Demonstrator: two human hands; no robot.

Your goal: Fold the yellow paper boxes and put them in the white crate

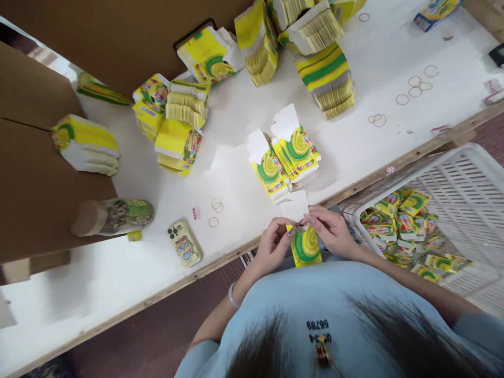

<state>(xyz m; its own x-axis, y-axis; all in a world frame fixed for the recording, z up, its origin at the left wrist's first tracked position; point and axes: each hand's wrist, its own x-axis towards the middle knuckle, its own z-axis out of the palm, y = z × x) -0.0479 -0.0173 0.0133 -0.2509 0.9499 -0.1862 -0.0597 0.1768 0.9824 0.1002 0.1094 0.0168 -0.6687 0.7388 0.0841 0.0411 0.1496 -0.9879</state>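
A yellow-green carton (307,245) with a raised white flap is held at the table's front edge, close to my body. My left hand (274,242) pinches its upper left side, and my right hand (329,231) grips the upper right side. The fingertips of both hands almost meet at the base of the flap. Just beyond them, two small stacks of flat cartons lie side by side, the left stack (271,170) and the right stack (297,152), with their white flaps pointing away from me.
Bundled cartons (326,79) stand along the back. A phone (184,242) and a jar (114,216) are at the left. Rubber bands (415,92) lie on the white table (236,199). At the right, a white basket (464,178) holds several filled packs.
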